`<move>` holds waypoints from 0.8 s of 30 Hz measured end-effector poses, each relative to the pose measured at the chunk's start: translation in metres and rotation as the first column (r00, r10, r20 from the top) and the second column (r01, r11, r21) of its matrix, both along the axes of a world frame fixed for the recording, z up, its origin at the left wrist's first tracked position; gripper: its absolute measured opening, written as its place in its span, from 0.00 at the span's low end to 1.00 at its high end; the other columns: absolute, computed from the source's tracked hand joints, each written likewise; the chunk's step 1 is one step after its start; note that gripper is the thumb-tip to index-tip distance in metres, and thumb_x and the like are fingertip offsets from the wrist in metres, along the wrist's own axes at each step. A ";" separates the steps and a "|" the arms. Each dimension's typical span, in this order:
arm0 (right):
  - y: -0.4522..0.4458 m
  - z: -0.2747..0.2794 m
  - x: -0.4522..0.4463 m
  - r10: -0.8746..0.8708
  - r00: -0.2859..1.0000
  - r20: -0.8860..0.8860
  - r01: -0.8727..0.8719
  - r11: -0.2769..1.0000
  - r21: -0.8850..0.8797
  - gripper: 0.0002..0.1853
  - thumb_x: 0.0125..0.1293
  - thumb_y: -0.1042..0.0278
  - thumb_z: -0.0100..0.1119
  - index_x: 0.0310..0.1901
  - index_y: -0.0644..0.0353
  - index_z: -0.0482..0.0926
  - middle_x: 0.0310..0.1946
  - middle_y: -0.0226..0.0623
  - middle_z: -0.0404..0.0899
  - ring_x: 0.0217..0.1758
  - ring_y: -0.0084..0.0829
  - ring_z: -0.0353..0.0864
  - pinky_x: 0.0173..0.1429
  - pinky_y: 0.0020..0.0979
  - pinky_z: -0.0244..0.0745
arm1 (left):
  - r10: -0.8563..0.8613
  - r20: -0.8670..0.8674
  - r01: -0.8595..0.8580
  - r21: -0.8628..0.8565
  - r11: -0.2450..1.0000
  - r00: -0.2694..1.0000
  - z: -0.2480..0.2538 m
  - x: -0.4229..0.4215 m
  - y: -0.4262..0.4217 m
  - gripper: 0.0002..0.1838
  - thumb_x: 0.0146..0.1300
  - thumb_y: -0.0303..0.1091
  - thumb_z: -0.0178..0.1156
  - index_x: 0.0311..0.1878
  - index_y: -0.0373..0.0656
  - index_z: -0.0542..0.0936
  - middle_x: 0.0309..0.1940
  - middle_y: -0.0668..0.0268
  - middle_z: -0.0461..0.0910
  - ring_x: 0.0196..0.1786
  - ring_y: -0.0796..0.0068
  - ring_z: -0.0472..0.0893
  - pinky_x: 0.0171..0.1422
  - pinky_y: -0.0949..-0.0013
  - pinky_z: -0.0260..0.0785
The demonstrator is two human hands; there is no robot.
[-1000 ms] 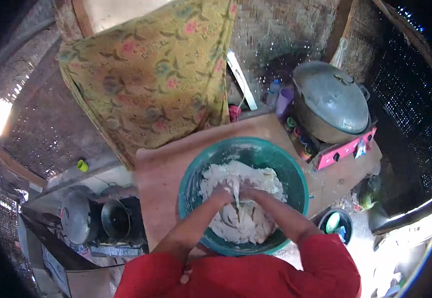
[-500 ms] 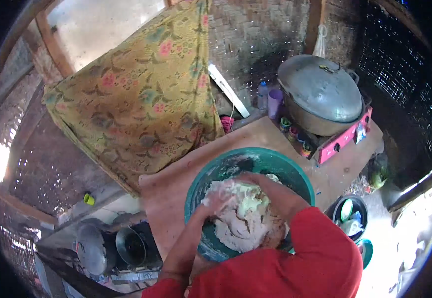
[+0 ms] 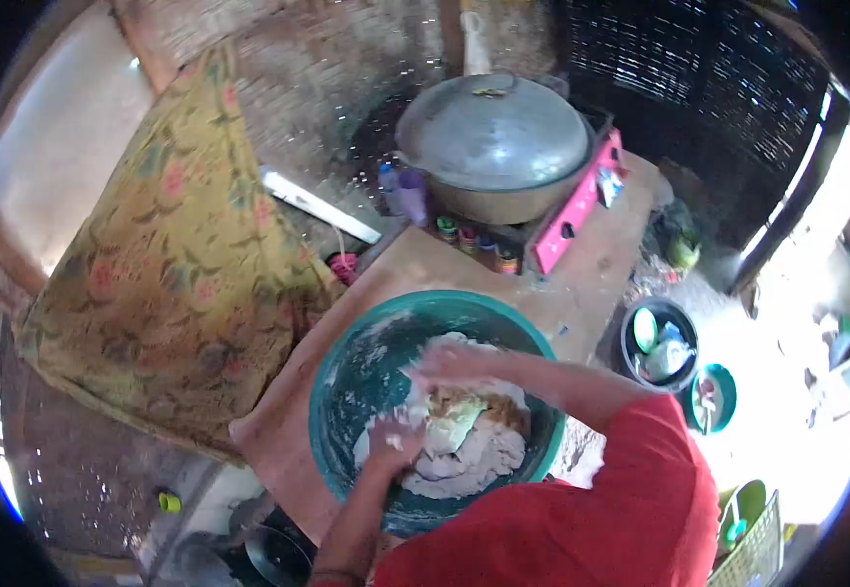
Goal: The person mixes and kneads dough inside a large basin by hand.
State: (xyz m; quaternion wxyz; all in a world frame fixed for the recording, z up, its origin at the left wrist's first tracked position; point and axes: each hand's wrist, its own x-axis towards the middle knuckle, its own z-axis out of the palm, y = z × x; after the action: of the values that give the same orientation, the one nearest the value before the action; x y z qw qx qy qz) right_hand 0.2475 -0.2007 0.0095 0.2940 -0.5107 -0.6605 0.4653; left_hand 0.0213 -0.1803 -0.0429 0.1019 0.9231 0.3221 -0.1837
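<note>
A large green basin (image 3: 332,460) holds a mound of white flour-like mix (image 3: 479,465), with a pale green patch (image 3: 451,423) and a brown patch (image 3: 513,416) at its middle. My right hand (image 3: 452,364) reaches over the far side of the mound, its fingers stretched out flat, blurred and dusted white. At the near left of the mound, my left hand (image 3: 393,447) touches the mix. White powder coats its fingers, which are too smeared by motion to show their shape. Powder also sticks to the basin's inner wall.
The basin stands on a brown tabletop (image 3: 283,430). Behind it, a big lidded pot (image 3: 498,137) sits on a pink stove (image 3: 577,220), near small jars (image 3: 469,238) and a purple cup (image 3: 412,196). A flowered cloth (image 3: 171,264) hangs at left. A black tub (image 3: 662,370) stands at right.
The view has swung right, so the basin and pot appear further left. My hands have moved apart, uncovering the green and brown patches between them.
</note>
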 end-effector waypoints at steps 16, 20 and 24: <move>0.012 -0.078 -0.082 0.300 0.925 0.235 -0.258 0.947 -0.194 0.21 0.55 0.50 0.56 0.40 0.61 0.76 0.32 0.36 0.77 0.35 0.29 0.74 0.43 0.32 0.71 | 0.183 0.807 -0.236 -0.056 0.970 0.562 0.138 -0.038 -0.089 0.32 0.55 0.35 0.60 0.61 0.36 0.61 0.55 0.54 0.69 0.60 0.56 0.67 0.67 0.58 0.54; -0.032 -0.060 -0.055 0.244 0.905 0.349 -0.233 0.970 -0.074 0.22 0.52 0.51 0.58 0.42 0.61 0.74 0.34 0.37 0.77 0.37 0.31 0.74 0.45 0.32 0.71 | 0.072 0.749 -0.102 -0.005 0.995 0.659 0.126 -0.038 -0.087 0.31 0.56 0.34 0.59 0.61 0.35 0.60 0.57 0.56 0.66 0.59 0.61 0.68 0.63 0.60 0.59; -0.071 -0.039 -0.013 0.137 0.904 0.406 -0.147 0.989 -0.005 0.24 0.49 0.52 0.60 0.44 0.61 0.73 0.35 0.38 0.76 0.39 0.32 0.74 0.46 0.33 0.71 | 0.003 0.609 0.065 -0.089 0.994 0.793 0.083 -0.004 -0.084 0.31 0.56 0.35 0.59 0.61 0.35 0.61 0.56 0.56 0.67 0.58 0.61 0.69 0.62 0.60 0.60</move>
State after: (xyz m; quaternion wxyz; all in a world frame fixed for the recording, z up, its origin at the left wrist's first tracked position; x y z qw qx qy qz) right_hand 0.2349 -0.2714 -0.0295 0.1229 -0.5426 -0.7485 0.3610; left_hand 0.0171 -0.2641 0.0400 0.2454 0.9317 0.2470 0.1040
